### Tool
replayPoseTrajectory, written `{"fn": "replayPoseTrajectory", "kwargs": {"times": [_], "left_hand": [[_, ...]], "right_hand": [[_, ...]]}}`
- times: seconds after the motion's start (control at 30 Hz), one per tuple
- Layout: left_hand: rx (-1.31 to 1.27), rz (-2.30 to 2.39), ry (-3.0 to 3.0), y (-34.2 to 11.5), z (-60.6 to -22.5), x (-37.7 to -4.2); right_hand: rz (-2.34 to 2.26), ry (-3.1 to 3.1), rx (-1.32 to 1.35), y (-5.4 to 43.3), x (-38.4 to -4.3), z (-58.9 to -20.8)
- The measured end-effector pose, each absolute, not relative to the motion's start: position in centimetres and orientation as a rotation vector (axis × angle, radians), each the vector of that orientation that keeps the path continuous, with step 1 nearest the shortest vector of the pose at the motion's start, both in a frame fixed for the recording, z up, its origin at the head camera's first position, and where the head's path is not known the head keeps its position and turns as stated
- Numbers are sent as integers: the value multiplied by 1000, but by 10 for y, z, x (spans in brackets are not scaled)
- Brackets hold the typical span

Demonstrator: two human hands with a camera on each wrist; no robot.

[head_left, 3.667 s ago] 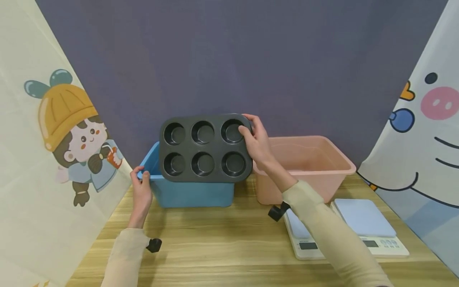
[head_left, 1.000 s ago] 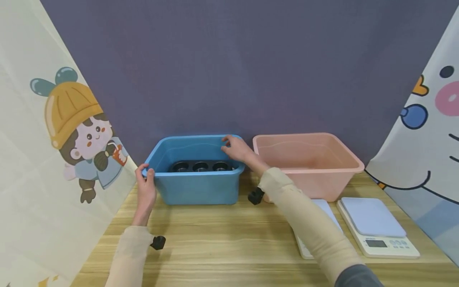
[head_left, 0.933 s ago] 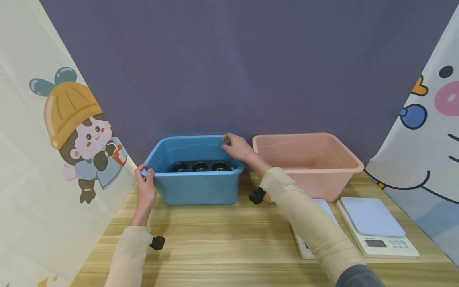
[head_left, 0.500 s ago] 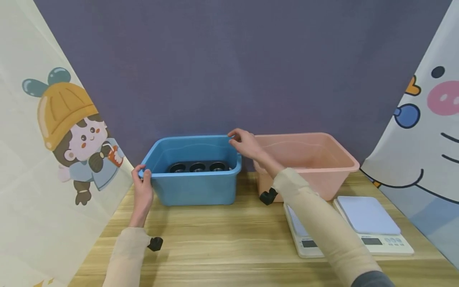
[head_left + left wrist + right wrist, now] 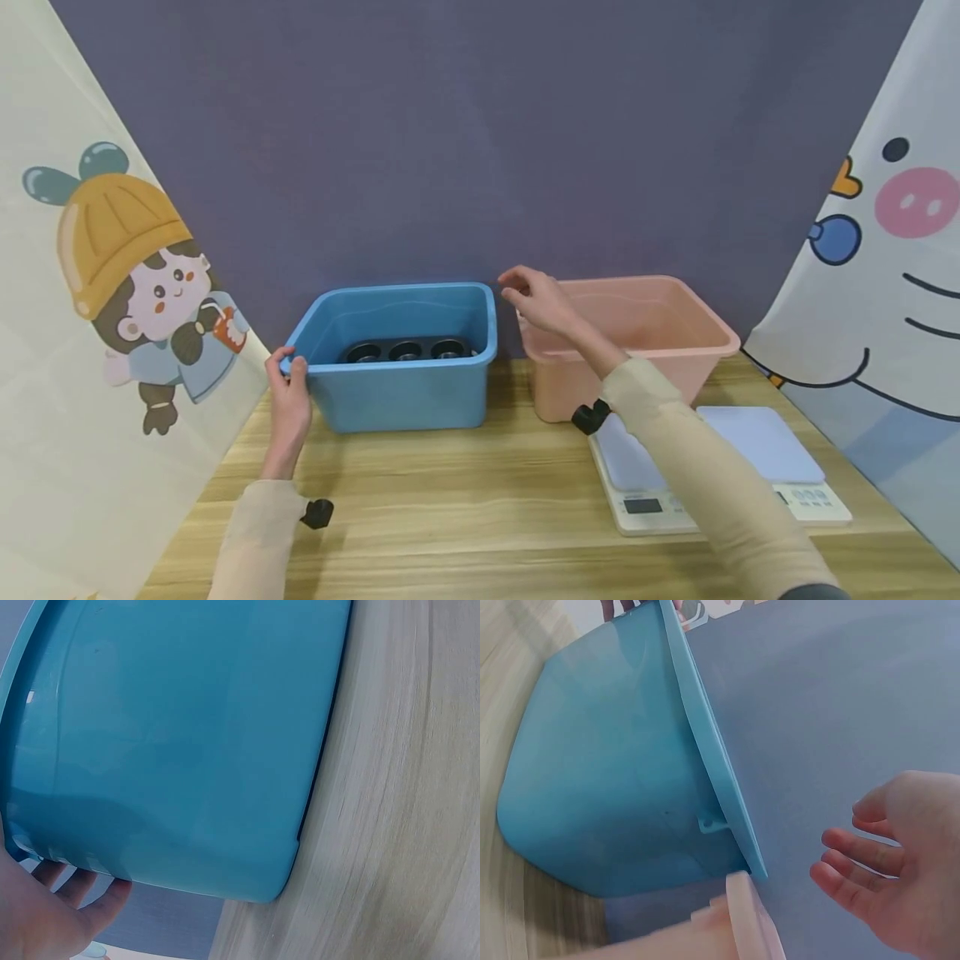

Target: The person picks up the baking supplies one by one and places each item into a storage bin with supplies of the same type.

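A blue plastic bin (image 5: 397, 400) stands on the wooden table at the left. Inside it lies a dark muffin pan (image 5: 405, 350), its far row of cups showing above the front rim. My left hand (image 5: 288, 400) grips the bin's left rim, thumb on the near side; in the left wrist view the fingers (image 5: 105, 904) lie along the bin's end wall. My right hand (image 5: 543, 302) is in the air over the left rim of the pink bin (image 5: 615, 383), fingers loosely bent, holding nothing. The right wrist view shows these fingers (image 5: 862, 851) apart from both bins.
Two kitchen scales with pale platforms, a nearer one (image 5: 630, 458) and one farther right (image 5: 765, 442), lie before the pink bin, partly behind my right sleeve. A dark curtain (image 5: 480, 150) hangs behind the bins. Printed cloths (image 5: 142, 275) flank the table (image 5: 435, 517).
The muffin pan, earlier held up by my right hand, now lies in the blue bin. My right hand has let go and moved right toward the pink bin. The left hand stays at the rim.
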State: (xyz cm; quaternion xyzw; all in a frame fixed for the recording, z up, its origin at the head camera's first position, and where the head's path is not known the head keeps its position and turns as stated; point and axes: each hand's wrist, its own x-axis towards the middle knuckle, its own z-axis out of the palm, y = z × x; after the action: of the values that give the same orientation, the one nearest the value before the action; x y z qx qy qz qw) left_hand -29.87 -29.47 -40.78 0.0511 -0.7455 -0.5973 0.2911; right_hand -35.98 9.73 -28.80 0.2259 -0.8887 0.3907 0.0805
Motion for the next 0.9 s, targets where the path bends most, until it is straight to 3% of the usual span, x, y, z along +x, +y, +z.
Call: {"fn": "replayPoseTrajectory", "kwargs": {"times": [0.9], "left_hand": [[133,-1590,-1975,-295,-408,-299]], "right_hand": [[1136,-2646,546,177,-340,-289]]}}
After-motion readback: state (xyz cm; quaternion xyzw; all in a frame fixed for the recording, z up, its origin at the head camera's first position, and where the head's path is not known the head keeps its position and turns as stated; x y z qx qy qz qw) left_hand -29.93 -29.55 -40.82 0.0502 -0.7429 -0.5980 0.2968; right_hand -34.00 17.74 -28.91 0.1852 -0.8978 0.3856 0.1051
